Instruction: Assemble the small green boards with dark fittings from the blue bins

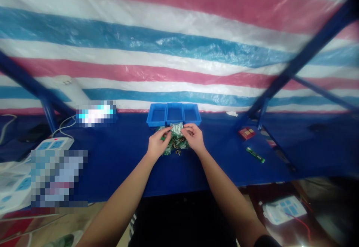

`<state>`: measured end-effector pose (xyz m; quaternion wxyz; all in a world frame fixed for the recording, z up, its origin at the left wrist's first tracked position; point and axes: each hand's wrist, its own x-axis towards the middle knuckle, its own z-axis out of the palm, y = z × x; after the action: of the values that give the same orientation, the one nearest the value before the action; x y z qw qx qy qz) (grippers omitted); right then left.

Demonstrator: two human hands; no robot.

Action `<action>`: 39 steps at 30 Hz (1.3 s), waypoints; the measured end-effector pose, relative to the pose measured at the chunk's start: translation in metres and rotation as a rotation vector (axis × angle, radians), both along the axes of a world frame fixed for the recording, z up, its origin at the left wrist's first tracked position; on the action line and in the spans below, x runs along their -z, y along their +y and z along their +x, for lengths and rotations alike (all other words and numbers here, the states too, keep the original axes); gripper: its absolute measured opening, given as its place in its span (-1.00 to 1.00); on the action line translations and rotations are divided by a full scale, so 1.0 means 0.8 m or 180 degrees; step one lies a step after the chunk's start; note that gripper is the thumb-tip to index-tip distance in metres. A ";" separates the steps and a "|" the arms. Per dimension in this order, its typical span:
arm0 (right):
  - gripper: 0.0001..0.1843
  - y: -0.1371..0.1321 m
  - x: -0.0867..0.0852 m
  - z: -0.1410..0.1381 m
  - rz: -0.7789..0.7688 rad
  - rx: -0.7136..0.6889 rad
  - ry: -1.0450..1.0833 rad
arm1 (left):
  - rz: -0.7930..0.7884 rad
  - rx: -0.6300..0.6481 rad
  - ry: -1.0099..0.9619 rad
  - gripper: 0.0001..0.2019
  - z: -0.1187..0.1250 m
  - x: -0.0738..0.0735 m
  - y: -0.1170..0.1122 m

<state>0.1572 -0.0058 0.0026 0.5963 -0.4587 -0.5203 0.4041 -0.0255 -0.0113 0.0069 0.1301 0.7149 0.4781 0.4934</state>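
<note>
Between my two hands is a small clear plastic bag (177, 129) with silvery pieces inside. My left hand (159, 143) pinches its left edge with thumb and fingers. On the opposite edge, my right hand (194, 138) grips the bag in the same way. Beneath them lies a pile of green-tinted bags and small brass-coloured metal parts (177, 142), too small to name exactly. A few loose brass pieces (178, 152) rest at the pile's near edge. My hands cover parts of the pile on both sides.
Three blue trays (156, 124) stand side by side just behind the pile. A white power strip (60, 143) and blurred-out items are at the left. To the right lie a red box (246, 133) and a green packet (255, 155). Blue metal posts (266, 93) frame the table (117, 168).
</note>
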 end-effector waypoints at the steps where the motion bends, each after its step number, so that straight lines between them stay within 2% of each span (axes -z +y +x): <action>1: -0.64 0.000 0.000 0.000 -0.0001 -0.0041 -0.0007 | 0.0018 -0.0002 0.0007 -0.74 0.000 0.000 0.000; 13: -0.78 -0.003 -0.001 0.003 0.0294 -0.0236 -0.0331 | -0.0100 0.0094 -0.0406 -0.81 -0.001 0.007 0.003; 20: -0.81 -0.005 -0.007 0.001 0.0523 -0.0013 -0.0709 | -0.0046 0.0046 -0.0312 -0.82 0.005 0.006 -0.002; 23: -0.80 -0.005 -0.007 -0.001 0.0365 0.0240 -0.0636 | 0.0042 -0.0131 -0.0334 -0.83 0.010 0.005 -0.006; 25: -0.78 -0.005 -0.006 -0.001 0.0205 0.0216 -0.0594 | 0.0053 -0.0253 -0.0478 -0.82 0.012 0.004 -0.007; 28: -0.77 -0.005 -0.005 0.000 0.0137 0.0014 -0.0615 | -0.0162 -0.0176 -0.0736 -0.76 0.011 0.002 -0.007; 32: -0.74 -0.002 -0.002 0.001 0.0130 -0.0018 -0.0584 | -0.0498 -0.0048 -0.0831 -0.53 0.008 0.000 -0.004; 39: -0.73 0.001 0.002 0.001 -0.0029 -0.0012 -0.0306 | -0.0527 0.0009 -0.0492 -0.57 0.005 -0.001 0.002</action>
<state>0.1577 -0.0047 0.0012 0.5678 -0.4794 -0.5473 0.3851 -0.0219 -0.0096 0.0074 0.2260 0.6623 0.5047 0.5056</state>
